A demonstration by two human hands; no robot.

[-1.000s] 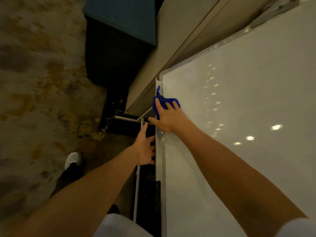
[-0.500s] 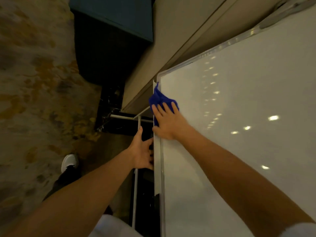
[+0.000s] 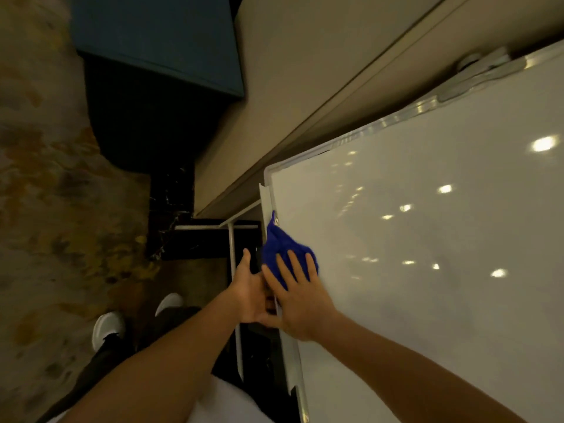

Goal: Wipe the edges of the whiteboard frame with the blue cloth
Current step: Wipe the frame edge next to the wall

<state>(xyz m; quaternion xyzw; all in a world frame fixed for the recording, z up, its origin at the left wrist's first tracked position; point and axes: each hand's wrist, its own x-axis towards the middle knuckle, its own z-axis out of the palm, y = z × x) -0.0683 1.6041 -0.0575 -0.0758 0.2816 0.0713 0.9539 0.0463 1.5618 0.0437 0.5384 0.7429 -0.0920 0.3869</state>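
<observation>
Whiteboard (image 3: 427, 254) filled the right half of the scene, its pale glossy face dotted with reflected ceiling lights, and its metal frame (image 3: 268, 190) ran down the left edge and along the far edge. Behind it rose a beige wall (image 3: 305, 71), and to the far left stood a dark cabinet with a teal top (image 3: 158, 41). Mottled brown carpet (image 3: 45, 178) covered the floor on the left, where two white shoes (image 3: 108, 326) showed below dark trousers. A thin white stand of tubes (image 3: 232, 248) stood just left of the board's edge.

Both bare forearms reached in from the near side. The right hand (image 3: 300, 303) lay flat against the board at its left edge, fingers spread and extended, pressing the blue cloth (image 3: 283, 251) onto the frame; it was not curled around the cloth. The cloth was bunched, with a point sticking up toward the far corner, touching the frame and lapping onto the white surface. The left hand (image 3: 248, 296) sat just beside the right, at the outer side of the frame, thumb raised and fingers loosely open; whether they gripped the frame's back I could not tell.
</observation>
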